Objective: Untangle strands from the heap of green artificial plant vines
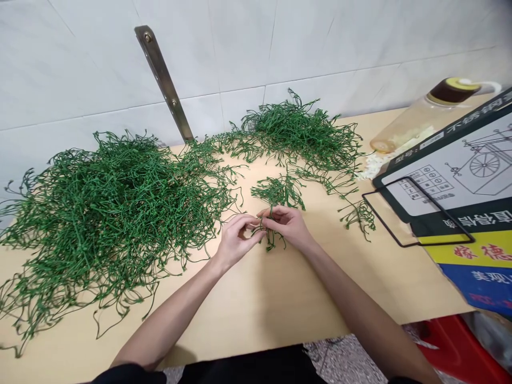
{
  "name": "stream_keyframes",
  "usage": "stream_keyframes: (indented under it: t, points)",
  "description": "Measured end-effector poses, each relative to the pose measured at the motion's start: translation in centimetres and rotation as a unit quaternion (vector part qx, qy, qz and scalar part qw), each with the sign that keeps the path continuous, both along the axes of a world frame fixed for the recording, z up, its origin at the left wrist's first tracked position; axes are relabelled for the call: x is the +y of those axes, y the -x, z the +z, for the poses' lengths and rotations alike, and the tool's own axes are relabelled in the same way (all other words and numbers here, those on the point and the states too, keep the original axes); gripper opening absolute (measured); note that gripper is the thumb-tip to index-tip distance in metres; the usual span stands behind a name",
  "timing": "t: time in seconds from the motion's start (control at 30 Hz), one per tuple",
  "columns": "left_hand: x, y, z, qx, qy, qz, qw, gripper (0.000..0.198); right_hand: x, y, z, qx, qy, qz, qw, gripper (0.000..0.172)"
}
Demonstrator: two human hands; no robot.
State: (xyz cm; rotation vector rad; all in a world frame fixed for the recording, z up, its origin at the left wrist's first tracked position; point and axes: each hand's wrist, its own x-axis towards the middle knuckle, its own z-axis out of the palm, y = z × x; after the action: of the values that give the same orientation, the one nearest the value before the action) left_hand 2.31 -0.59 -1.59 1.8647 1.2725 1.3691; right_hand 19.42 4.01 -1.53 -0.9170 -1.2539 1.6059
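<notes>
Over the middle of the table, my left hand and my right hand meet with their fingertips almost touching. Both pinch a small bunch of thin green plastic stems, whose ends hang below the fingers. Just beyond the fingertips lies a loose cluster of the same stems. A large tangled heap of green stems spreads to the left of my left hand. Another heap rests by the wall, past my right hand. The exact grip between the fingertips is partly hidden.
The light wooden table backs onto a tiled wall. A metal bracket leans there. To the right are a bottle with a yellow-and-brown cap, small white pieces, a printed carton and a black wire frame.
</notes>
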Motion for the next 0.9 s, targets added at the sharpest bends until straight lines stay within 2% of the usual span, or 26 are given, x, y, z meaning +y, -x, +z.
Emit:
stream_keyframes:
  t: [0.13,0.33,0.47,0.67,0.8,0.9]
  points:
    - [0.0,-0.2,-0.1,-0.009,0.026,0.022,0.999,0.008,0.1,0.1,-0.3,-0.016,-0.022,-0.021,0.999,0.025]
    - [-0.2,-0.3,-0.2,-0.099,0.126,0.013,0.987,0.016,0.1,0.1,-0.3,-0.029,-0.029,-0.034,0.999,0.025]
    - [-0.2,-0.2,0.0,-0.108,0.153,-0.002,0.982,0.018,0.2,0.1,-0.1,-0.031,-0.035,-0.041,0.998,0.028]
    - [0.1,0.2,0.9,-0.125,0.075,-0.07,0.987,0.017,0.2,0.1,-0.3,-0.031,-0.029,-0.021,0.999,0.029]
    - [0.0,0.5,1.0,-0.172,0.117,-0.125,0.97,0.026,0.3,0.0,-0.4,-0.022,-0.025,-0.009,0.999,0.031]
    - [-0.2,0.5,0.6,-0.207,0.139,-0.135,0.959,0.039,0.3,0.0,-0.3,-0.025,-0.028,-0.013,0.999,0.03]
